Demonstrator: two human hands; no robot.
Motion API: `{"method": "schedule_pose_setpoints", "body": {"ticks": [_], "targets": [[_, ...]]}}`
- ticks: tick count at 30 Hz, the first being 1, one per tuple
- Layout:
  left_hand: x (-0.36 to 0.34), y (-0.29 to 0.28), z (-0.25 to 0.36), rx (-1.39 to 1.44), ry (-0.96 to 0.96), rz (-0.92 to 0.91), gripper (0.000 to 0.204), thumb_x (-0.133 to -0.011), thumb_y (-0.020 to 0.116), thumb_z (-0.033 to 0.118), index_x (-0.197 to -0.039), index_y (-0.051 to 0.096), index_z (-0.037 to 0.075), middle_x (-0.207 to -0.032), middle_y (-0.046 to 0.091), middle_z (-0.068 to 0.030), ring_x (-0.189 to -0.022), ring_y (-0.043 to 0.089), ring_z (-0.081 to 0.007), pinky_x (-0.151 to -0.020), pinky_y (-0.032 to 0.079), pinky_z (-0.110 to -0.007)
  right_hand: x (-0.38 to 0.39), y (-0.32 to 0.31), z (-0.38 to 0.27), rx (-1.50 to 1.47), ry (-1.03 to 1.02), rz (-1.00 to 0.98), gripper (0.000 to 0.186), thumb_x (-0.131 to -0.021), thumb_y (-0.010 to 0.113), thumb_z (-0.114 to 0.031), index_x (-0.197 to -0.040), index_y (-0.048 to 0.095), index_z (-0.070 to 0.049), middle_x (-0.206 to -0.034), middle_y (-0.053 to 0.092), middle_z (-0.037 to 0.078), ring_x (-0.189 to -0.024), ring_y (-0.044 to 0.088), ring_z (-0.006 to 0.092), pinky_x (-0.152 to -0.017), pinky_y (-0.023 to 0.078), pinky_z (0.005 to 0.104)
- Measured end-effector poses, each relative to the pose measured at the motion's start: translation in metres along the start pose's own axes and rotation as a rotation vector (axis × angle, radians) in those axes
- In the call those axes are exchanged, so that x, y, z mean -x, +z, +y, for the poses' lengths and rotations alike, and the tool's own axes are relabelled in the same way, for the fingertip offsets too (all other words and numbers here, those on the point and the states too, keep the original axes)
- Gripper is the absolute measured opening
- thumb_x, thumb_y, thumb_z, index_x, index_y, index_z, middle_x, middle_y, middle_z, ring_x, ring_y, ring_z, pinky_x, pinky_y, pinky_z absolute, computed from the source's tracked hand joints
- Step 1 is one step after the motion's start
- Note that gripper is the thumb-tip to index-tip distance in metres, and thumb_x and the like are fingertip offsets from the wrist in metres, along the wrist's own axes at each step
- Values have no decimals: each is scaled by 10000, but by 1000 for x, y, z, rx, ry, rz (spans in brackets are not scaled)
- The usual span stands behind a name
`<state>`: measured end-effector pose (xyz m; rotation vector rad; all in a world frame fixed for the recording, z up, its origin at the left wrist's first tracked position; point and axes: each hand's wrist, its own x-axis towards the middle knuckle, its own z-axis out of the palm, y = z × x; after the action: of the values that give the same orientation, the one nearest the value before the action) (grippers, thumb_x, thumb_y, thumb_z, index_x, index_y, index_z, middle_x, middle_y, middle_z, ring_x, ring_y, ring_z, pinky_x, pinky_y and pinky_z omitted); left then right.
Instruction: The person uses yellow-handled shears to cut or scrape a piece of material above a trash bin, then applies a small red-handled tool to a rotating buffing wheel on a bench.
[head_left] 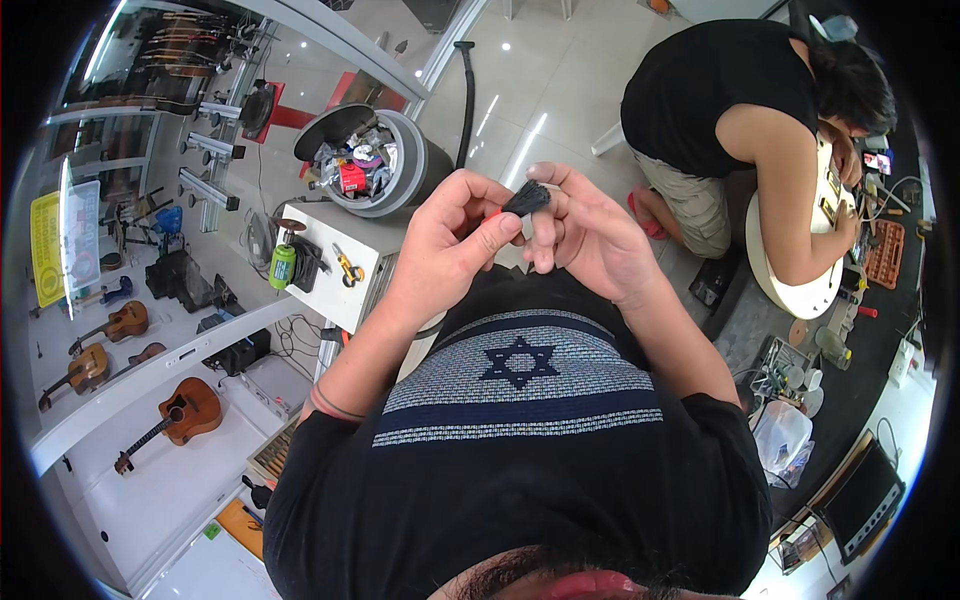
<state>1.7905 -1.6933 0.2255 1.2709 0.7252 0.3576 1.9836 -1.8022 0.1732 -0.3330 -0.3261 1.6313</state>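
Observation:
In front of my chest, my left hand [458, 235] pinches a small brush between thumb and fingers. The black bristles of the brush [527, 199] fan out toward my other hand, and a bit of red shows at my left fingertips. Most of its handle is hidden in that hand. My right hand [600, 232] is palm up beside the bristles. Its fingers are loosely bent and apart, with the tips close to the brush; whether they touch it is hard to tell.
A grey bin [405, 165] full of trash stands beyond a white cabinet [340, 290] holding a green spray can [283, 266] and yellow-handled tool [347, 265]. At right, another person [715, 100] leans over a cream guitar body [790, 275] on a cluttered dark bench. Guitars [190, 410] lie at left.

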Motion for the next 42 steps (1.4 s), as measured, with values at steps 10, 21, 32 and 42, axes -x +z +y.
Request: {"method": "schedule_pose_setpoints", "body": {"ticks": [10,21,32,42], "targets": [[-10,-4,-23,-134,219,-60,155,-1010,778,57,-1136,696,23,-1076,670,-24,-951,618,-104,-838,526,-298,0,-3,-18,160,126,-65,230,-1117,619,-240,-1263,589,-64,-832,670,64,-705,732,210,-757,604,324],[-14,-10,-32,129,213,-167,193,-997,779,21,-1173,700,19,-1147,692,-44,-1094,648,-136,-975,532,-328,5,18,-17,426,40,-117,326,-1079,662,-142,-1369,577,-19,-987,735,84,-923,787,207,-827,560,278],[-11,-20,-31,149,256,-142,208,-964,790,-34,-1142,694,12,-1140,684,-61,-1021,658,-145,-920,561,-319,-4,30,-20,384,166,-29,297,-1121,611,-186,-1341,610,13,-942,739,95,-804,775,212,-797,617,319],[-10,-26,-38,54,268,-185,242,-905,824,-70,-1094,704,21,-1126,686,-50,-1043,673,-143,-901,581,-316,-8,15,-17,467,316,-95,343,-1094,667,-201,-1360,590,1,-998,784,161,-811,795,220,-825,598,306]]}}
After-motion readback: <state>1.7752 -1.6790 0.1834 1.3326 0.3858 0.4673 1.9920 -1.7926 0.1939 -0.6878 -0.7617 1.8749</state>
